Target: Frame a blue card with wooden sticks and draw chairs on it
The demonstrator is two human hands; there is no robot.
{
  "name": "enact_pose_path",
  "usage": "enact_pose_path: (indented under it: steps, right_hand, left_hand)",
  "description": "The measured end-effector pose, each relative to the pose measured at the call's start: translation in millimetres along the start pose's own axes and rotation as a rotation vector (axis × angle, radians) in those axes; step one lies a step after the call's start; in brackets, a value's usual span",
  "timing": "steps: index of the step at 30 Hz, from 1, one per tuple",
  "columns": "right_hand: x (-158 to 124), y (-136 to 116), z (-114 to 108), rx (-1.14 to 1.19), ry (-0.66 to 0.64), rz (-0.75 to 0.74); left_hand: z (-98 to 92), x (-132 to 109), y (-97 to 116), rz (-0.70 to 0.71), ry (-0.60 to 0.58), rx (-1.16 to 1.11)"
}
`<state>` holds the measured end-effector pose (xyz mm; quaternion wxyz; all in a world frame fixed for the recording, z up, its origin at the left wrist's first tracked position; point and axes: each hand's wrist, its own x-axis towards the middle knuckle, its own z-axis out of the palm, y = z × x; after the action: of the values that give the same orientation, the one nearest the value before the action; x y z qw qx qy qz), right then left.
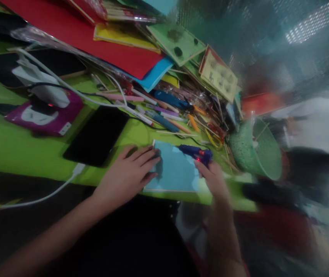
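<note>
A light blue square of paper or card [177, 171] lies near the table's front edge, with a thin pale strip along its lower side. My left hand [132, 165] rests flat over its left edge, fingers stretched out. The tip of a small pale stick [153, 142] shows just beyond those fingers. In my right hand [212, 175] is a dark blue glue gun [195, 151] with a small red light. Its nozzle points left over the top right part of the blue square. My right fingers are wrapped round the handle and partly hidden.
Left of the blue square lies a black phone [98, 134] on a white cable. A purple power strip [46, 115] sits farther left. Pens, scissors and sticks clutter the table behind, below coloured sheets [109, 46]. A green basket [255, 150] stands at right.
</note>
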<state>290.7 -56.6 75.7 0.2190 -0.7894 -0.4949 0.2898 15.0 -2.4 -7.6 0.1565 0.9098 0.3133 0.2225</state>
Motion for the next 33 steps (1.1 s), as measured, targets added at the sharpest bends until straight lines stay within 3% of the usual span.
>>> enact_pose_path:
  steps: [33]
  right_hand:
    - [3.3,1.4,8.3,0.010,-0.015,-0.025]
  left_hand:
    - [-0.8,0.7,0.6,0.012,0.004,0.038]
